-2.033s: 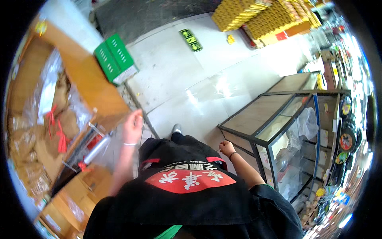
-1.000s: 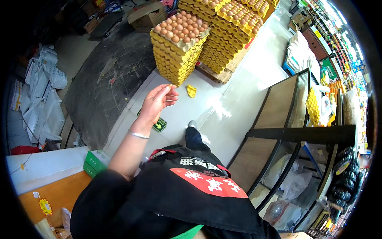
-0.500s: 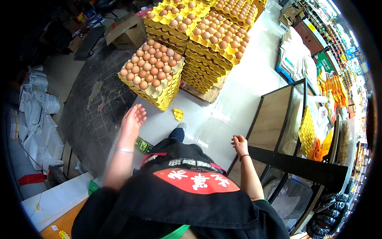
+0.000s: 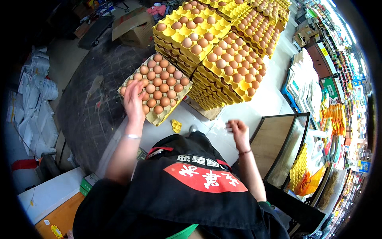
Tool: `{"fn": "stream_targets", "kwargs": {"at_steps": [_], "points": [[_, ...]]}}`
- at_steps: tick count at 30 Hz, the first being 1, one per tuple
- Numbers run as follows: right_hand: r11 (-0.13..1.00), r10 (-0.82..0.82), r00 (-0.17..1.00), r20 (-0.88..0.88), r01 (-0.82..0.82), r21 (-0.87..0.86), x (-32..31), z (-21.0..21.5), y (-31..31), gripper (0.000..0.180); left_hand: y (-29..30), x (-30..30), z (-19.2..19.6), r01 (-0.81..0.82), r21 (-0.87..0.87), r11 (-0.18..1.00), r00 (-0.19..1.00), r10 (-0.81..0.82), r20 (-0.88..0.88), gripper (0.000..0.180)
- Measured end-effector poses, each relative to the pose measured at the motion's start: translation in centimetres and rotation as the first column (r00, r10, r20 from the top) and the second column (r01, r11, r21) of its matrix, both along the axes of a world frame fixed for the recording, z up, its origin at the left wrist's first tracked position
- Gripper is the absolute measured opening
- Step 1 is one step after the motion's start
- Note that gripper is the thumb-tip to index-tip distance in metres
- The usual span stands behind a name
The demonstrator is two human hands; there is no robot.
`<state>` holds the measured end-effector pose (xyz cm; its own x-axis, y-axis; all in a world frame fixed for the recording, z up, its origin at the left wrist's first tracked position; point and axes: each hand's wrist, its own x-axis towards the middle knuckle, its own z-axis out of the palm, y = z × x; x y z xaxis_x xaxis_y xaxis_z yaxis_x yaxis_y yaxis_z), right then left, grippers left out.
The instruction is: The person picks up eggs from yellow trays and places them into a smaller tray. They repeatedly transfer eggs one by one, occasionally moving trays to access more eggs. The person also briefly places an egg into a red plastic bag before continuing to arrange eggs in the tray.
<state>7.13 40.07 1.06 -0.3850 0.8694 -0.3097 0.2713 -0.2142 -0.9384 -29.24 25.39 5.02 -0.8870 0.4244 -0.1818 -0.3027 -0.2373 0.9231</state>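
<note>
A tray of brown eggs [image 4: 157, 81] tops a stack at centre left. My left hand [image 4: 134, 99] reaches over the tray's left front corner, fingers stretched out and a little apart, at the nearest eggs. Whether the fingertips touch an egg or the rim cannot be made out. My right hand [image 4: 239, 134] hangs free at the right of my body. Its fingers are loosely curled, with slightly blurred tips, and nothing shows in them. Just behind the tray stand taller stacks of yellow egg trays [image 4: 223, 85]; one top tray [image 4: 191, 30] is only partly filled.
A torn yellow tray piece [image 4: 176, 126] lies on the floor near my foot. To the right stands a black-framed wooden display case [image 4: 273, 139]. White bags [image 4: 38, 87] line the left side, and a cardboard box [image 4: 135, 30] lies at the back.
I have come nearer to the egg stacks. My left hand has moved forward from in front of the stack to over its top tray. My right hand remains loosely curled beside me.
</note>
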Motion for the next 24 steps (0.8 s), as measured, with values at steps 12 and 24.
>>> {"fn": "stream_targets", "kwargs": {"at_steps": [12, 24], "points": [[-0.1, 0.138, 0.677, 0.723, -0.717, 0.69, -26.6, 8.0, 26.3, 0.044, 22.4, -2.8, -2.5, 0.222, -0.029, 0.975, 0.893, -0.192, 0.408, 0.062], [-0.44, 0.261, 0.418, 0.87, -0.751, 0.493, -29.8, 7.9, 31.8, 0.013, 23.1, -3.5, -3.2, 0.173, -0.026, 0.985, 0.832, -0.132, 0.539, 0.046]]}}
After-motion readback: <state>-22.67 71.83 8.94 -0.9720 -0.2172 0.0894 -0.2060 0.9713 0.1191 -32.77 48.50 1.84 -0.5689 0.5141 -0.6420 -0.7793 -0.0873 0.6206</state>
